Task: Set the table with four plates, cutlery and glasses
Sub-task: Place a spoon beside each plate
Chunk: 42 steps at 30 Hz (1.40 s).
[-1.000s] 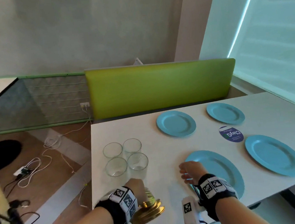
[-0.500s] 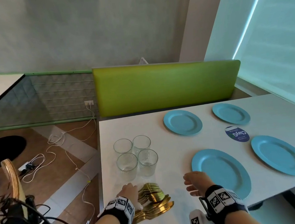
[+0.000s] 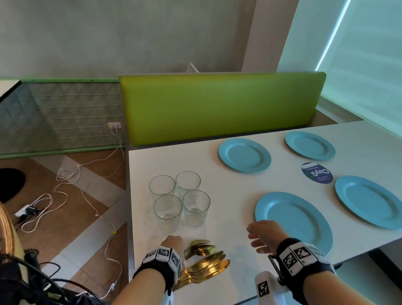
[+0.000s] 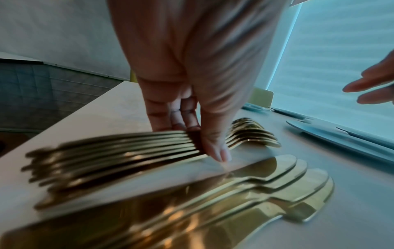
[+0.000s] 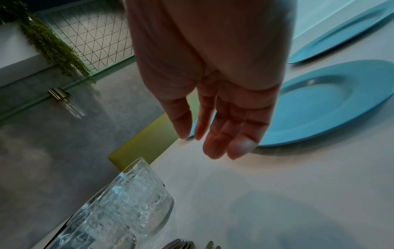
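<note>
The left hand (image 3: 173, 244) reaches down near the front left corner of the white tabletop (image 3: 228, 220), its thumb and fingers (image 4: 164, 116) pinching the handles of a bundle of gold forks (image 4: 119, 151). The fork heads (image 3: 199, 248) fan out just beside the hand, lying on the tabletop. Directly in front of them, closer to the front edge, a stack of gold knives (image 3: 204, 269) lies flat, blades pointing toward the right.

The right hand (image 3: 263, 237) hovers over the tabletop near the front edge, holding nothing, its fingers (image 5: 224, 134) straight and loosely spread, pointing toward the forks. It is just beside the left rim of the nearest blue plate (image 3: 294, 222).

Four clear glasses (image 3: 180, 200) stand upright in a tight square behind the cutlery, toward the left edge. The second front plate (image 3: 370, 201) lies toward the right edge. Two more blue plates sit along the far edge, one toward the middle (image 3: 244, 155) and one further right (image 3: 309, 145). A round dark blue sticker (image 3: 317, 173) lies on the tabletop between the plates.

Behind the far edge stands a green padded bench back (image 3: 222, 104). White cables (image 3: 73, 193) trail across the wooden floor to the left.
</note>
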Available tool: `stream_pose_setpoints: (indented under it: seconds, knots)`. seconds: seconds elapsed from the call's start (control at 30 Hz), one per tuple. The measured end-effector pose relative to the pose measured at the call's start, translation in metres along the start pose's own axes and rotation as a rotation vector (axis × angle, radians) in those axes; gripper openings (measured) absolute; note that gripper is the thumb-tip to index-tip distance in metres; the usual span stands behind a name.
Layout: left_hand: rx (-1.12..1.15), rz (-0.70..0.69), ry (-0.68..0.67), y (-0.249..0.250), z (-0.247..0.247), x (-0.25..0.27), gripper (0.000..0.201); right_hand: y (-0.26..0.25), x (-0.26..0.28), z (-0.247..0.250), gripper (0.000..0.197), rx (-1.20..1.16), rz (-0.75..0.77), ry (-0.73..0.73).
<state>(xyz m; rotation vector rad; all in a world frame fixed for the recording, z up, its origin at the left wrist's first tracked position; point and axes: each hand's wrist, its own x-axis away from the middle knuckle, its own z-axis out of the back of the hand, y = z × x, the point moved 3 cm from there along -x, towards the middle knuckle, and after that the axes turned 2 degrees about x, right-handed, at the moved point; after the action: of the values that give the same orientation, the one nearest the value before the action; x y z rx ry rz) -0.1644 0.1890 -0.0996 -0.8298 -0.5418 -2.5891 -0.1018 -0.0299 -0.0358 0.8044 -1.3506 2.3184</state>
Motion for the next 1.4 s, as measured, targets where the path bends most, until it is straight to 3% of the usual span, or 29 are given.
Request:
stream_pose_setpoints:
  seconds: [0.07, 0.13, 0.17, 0.27, 0.3, 0.53, 0.67, 0.77, 0.83, 1.13, 1.4]
  knots:
    - [0.032, 0.030, -0.001, 0.000, -0.010, -0.005, 0.068, 0.001, 0.000, 0.001, 0.017, 0.009, 0.001, 0.000]
    - [0.040, -0.004, 0.068, -0.003, -0.020, -0.014, 0.104, 0.001, 0.000, 0.001, 0.019, 0.014, 0.003, -0.003]
    - [0.033, 0.002, 0.061, -0.003, -0.021, -0.014, 0.107, 0.000, 0.000, 0.001, 0.020, 0.016, 0.006, -0.005]
    - [0.006, -0.002, 0.059, 0.005, -0.003, 0.005, 0.044, -0.004, 0.000, 0.002, 0.021, 0.021, 0.020, -0.006]
    - [0.013, -0.044, 0.067, 0.009, 0.005, 0.007, 0.036, -0.006, 0.001, 0.001, 0.021, 0.026, 0.025, -0.008]
    - [0.181, -0.180, 0.064, 0.042, 0.032, 0.011, 0.033, -0.015, 0.008, -0.007, 0.007, 0.116, 0.057, -0.121]
    - [0.529, -0.213, 0.043, 0.073, 0.036, 0.013, 0.030, -0.020, 0.016, -0.010, 0.014, 0.105, 0.150, -0.206]
    - [0.897, -0.223, -0.069, 0.102, 0.026, 0.013, 0.009, -0.025, 0.016, 0.002, 0.019, 0.044, 0.215, -0.163]
    - [1.027, -0.245, -0.111, 0.122, 0.023, 0.012, 0.011, -0.025, 0.011, 0.018, 0.019, -0.001, 0.234, -0.102]
    - [1.084, -0.378, -0.204, 0.220, 0.028, -0.005, 0.014, -0.016, -0.034, 0.104, 0.017, -0.135, 0.219, -0.039]
    - [1.023, -0.243, -0.047, 0.296, 0.045, -0.050, 0.023, -0.020, -0.110, 0.205, 0.022, -0.055, 0.218, 0.054]
